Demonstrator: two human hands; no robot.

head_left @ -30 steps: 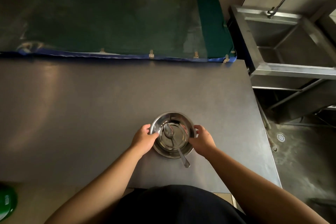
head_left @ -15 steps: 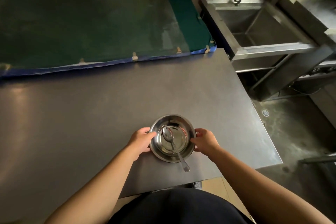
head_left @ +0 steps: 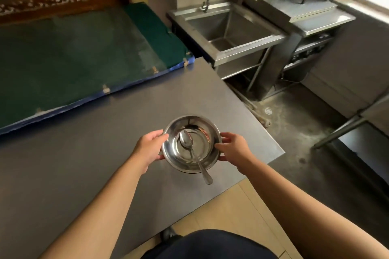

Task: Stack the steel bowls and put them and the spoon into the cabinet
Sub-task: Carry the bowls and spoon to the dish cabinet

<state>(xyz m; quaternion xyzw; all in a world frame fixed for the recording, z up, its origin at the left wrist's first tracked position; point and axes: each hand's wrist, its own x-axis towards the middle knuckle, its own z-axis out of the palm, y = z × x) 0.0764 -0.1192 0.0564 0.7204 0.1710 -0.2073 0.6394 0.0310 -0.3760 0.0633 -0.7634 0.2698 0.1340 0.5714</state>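
Fingers [head_left: 162, 134] of the left hand [head_left: 149, 147] and the right hand [head_left: 233, 147] clamp opposite rims of the stacked steel bowls [head_left: 207, 154], near the table [head_left: 84, 153] right edge. The spoon [head_left: 194, 154] lies loose inside, handle overhanging; any tilt could slide it out.

No text, label, brand or number can be read anywhere; the steel bowls [head_left: 192, 143] and the sink [head_left: 229, 29] at one o'clock seem unmarked, though the view is soft.
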